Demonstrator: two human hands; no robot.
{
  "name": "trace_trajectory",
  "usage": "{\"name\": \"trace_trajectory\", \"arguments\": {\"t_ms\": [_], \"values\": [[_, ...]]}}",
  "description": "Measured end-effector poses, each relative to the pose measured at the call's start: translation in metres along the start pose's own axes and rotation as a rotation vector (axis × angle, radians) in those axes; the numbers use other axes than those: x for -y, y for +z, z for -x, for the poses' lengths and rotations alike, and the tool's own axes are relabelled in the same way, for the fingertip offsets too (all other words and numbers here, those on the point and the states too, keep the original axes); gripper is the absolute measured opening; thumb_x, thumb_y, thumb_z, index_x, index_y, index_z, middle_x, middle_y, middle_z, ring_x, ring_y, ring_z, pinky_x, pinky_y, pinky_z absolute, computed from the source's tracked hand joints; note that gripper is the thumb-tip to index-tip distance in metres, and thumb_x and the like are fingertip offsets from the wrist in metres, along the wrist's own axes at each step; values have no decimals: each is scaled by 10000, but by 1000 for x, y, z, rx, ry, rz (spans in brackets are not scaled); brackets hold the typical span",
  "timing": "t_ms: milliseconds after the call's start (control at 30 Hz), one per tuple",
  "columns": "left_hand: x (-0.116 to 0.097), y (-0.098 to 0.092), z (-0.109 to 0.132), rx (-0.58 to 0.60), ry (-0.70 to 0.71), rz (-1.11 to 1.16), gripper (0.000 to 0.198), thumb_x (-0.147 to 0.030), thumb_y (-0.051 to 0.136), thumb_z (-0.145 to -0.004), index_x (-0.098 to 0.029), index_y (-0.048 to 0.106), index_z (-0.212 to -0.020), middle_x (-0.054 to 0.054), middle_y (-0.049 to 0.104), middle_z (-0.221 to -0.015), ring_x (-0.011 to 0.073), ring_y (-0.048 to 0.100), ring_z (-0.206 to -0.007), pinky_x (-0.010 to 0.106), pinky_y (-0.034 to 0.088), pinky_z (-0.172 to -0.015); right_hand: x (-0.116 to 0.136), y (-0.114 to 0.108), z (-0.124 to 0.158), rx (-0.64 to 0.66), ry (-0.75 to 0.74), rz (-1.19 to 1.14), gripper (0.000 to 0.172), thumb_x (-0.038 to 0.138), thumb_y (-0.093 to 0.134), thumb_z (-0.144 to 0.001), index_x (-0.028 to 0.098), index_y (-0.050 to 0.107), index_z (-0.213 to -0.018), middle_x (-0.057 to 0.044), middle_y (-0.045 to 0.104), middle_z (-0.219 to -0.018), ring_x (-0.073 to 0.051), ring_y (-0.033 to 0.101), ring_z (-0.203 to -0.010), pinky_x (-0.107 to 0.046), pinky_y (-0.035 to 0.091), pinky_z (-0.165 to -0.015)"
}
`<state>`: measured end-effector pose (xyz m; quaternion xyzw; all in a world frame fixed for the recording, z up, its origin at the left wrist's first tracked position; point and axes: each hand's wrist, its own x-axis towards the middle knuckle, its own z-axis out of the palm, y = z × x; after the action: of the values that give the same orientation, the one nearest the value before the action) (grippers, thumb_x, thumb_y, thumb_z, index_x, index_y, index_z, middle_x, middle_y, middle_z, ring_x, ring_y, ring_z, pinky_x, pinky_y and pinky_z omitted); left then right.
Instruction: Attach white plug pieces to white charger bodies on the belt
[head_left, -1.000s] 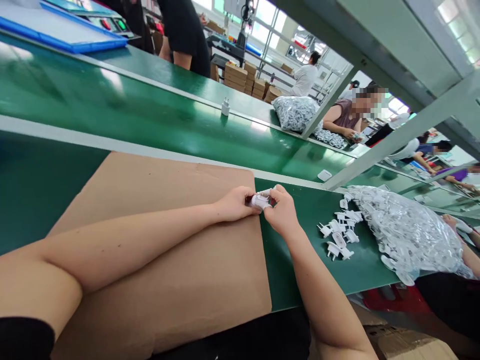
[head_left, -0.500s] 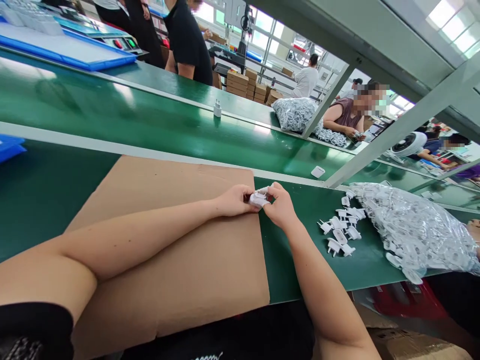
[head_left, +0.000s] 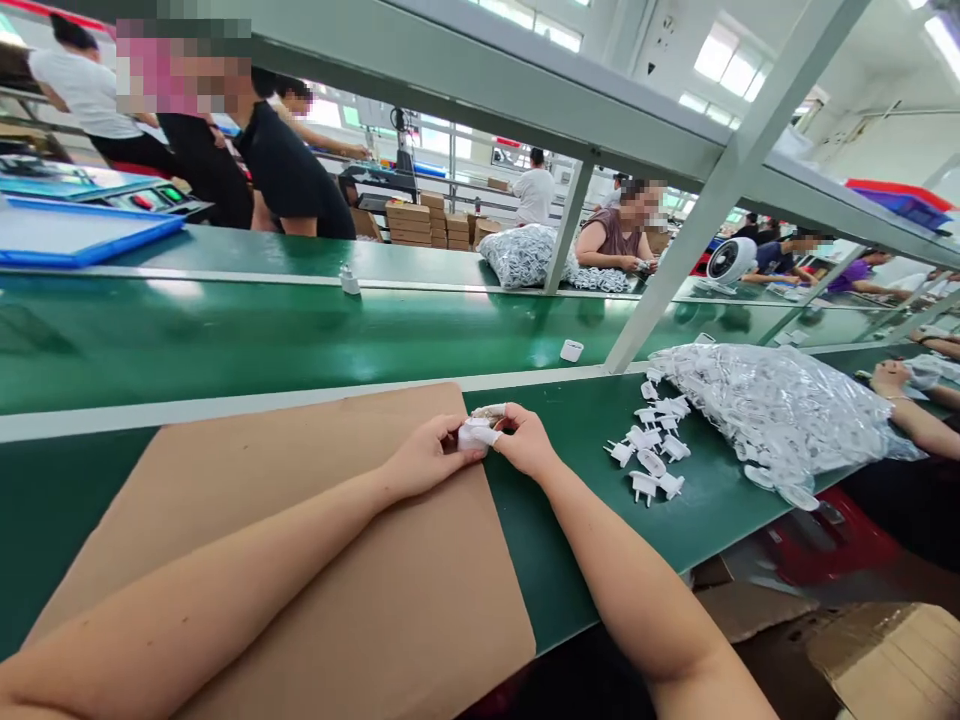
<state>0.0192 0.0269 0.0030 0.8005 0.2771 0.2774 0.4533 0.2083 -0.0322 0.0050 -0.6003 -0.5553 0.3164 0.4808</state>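
Left hand (head_left: pixel 422 458), right hand (head_left: pixel 529 445) — fingers of both pinching white piece (head_left: pixel 472 436) — near edge of cardboard (head_left: pixel 352 560).

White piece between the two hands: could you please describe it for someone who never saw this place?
On the green bench, find the large brown cardboard sheet. Near its far right corner, the left hand and the right hand meet at the white piece. Unlike the loose white plugs lying farther right, it is held in the hand.

White piece (head_left: pixel 470 436), seemingly plastic, partly hidden.
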Motion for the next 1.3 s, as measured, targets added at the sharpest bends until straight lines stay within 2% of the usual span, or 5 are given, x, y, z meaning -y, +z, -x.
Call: {"name": "trace_trajectory", "arguments": {"t_ms": [133,300,567,1067,1300], "values": [[2,0,0,-37,-24,60,482,-571,779,-789,-192,728,-1084,63,750,-1001,237,674,-910,343,543,-834,-8,-6,-7,-2,27,-79,400,451,791,-794,174,772,-1082,0,683,-777,-139,577,-683,-273,503,-692],[4,-3,-1,-159,-148,71,619,-644,797,-747,-192,713,-1162,56,756,-999,230,676,-880,344,546,-830,-5,-53,-15,-437,141,370,396,399,666,-908,178,722,-1231,-121,709,-1141,-266,651,-1039,-421,514,-967],[-2,-3,3,-137,-183,62,648,-680,824,-696,-212,741,-1137,60,772,-1026,257,697,-922,361,552,-860,-3,-128,-13,-764,750,864,743,418,661,-930,115,409,-1561,-293,315,-1633,-530,247,-1534,-695,144,-1215],[80,-127,-117,-649,-409,-338,395,-351,781,-676,-177,718,-1024,73,747,-984,285,696,-935,377,530,-875,10,-121,-4,-279,461,1005,470,190,598,-960,221,631,-1428,-155,614,-1407,-319,644,-1221,-372,463,-986],[65,-107,-127,-844,-552,-631,968,-433,863,-617,-104,466,-1436,264,463,-1532,501,364,-1460,646,325,-1179,17,-104,-11,-112,366,964,399,233,617,-953,164,682,-1341,-126,736,-1228,-291,678,-1133,-331,492,-928]]}}
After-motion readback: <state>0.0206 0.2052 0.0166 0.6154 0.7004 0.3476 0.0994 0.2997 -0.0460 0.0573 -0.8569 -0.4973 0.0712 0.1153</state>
